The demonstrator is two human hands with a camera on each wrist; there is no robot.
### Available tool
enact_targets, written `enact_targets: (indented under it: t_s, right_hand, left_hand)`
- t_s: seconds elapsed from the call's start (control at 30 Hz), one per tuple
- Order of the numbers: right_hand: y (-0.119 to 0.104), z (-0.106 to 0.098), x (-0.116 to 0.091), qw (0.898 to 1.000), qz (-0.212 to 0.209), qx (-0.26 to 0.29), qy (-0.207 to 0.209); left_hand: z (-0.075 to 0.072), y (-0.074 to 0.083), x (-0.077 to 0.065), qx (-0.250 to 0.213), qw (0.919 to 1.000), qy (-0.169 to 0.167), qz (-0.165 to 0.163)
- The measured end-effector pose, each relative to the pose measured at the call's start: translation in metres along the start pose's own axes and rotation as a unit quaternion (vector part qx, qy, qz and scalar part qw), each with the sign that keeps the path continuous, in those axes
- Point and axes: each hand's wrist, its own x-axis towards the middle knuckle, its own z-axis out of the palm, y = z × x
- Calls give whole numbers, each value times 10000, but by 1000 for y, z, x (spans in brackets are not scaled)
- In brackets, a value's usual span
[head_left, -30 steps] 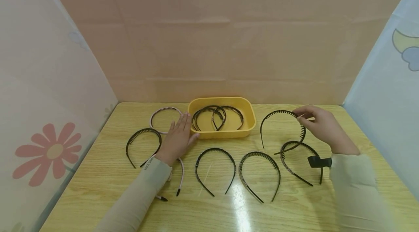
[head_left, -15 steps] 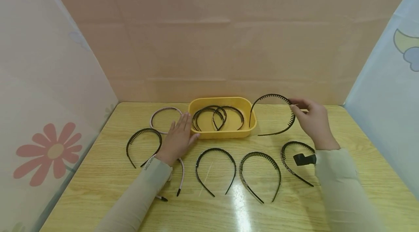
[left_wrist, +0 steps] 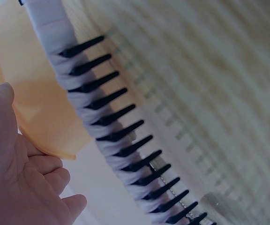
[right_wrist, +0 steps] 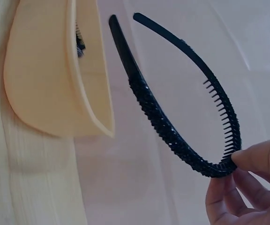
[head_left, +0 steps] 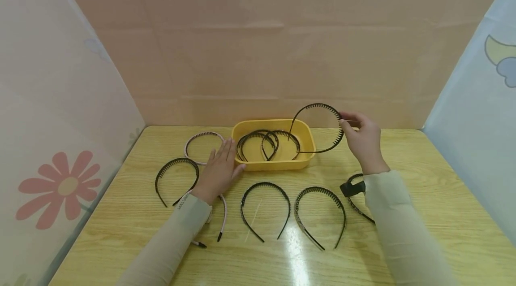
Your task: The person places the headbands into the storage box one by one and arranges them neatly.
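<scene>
My right hand (head_left: 363, 140) pinches a black toothed headband (head_left: 322, 105) between thumb and fingertips. That headband is raised, its open ends reaching over the right part of the yellow box (head_left: 278, 166). Dark glittering beads cover part of its band in the right wrist view. Inside the box lie several dark headbands (head_left: 262, 132), overlapping. My left hand (head_left: 217, 169) rests against the box's left side, fingers extended. A pink headband (left_wrist: 86, 93) with black teeth crosses close to the camera in the left wrist view.
On the wooden table (head_left: 278, 263) lie a black headband (head_left: 177, 160) at left, a pink headband (head_left: 201, 133) behind the left hand, and black headbands (head_left: 264, 184) in front. Another pink headband (head_left: 224, 218) is partly under the left arm. Cloth walls surround the table.
My right hand has lifted the black headband off the table's right side and moved it left and up, to over the box's right end. The left hand has stayed in place.
</scene>
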Motion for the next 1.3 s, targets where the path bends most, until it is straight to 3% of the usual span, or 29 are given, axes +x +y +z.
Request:
enact_targets:
  t_s: [0.3, 0.63, 1.0, 1.3]
  right_hand:
    - [-1, 30, 10, 9998, -61, 156, -91]
    - [-9, 64, 12, 9979, -292, 166, -546]
    - [-8, 91, 12, 9942, -489, -63, -952]
    - [-10, 104, 10, 9895, -317, -216, -1395]
  left_hand:
    - [0, 1, 1, -3, 10000, -23, -16]
    - [1, 1, 0, -33, 9999, 121, 42]
    - [0, 0, 0, -44, 10000, 16, 11]
    - [0, 0, -1, -33, 10000, 43, 4]
